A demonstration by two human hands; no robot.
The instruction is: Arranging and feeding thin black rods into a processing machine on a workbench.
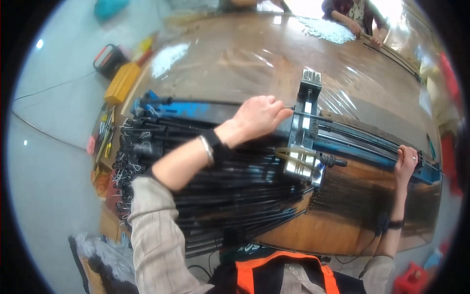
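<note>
My left hand is closed round the end of a thin dark rod, just left of a metal clamping block. From there the rod runs right along a long blue rail fixture with a spring-like screw. At the rail's right end my right hand has its fingers curled; what they grip is hidden. Under my left forearm lies a large pile of long black rods, several with white strings at their left ends. A pale hose loops beside a dark fitting on the block.
A wooden table covered with clear film carries heaps of small white pieces. Along its left edge are a yellow box, a black case and hand tools. Across the table another person's hands handle thin rods.
</note>
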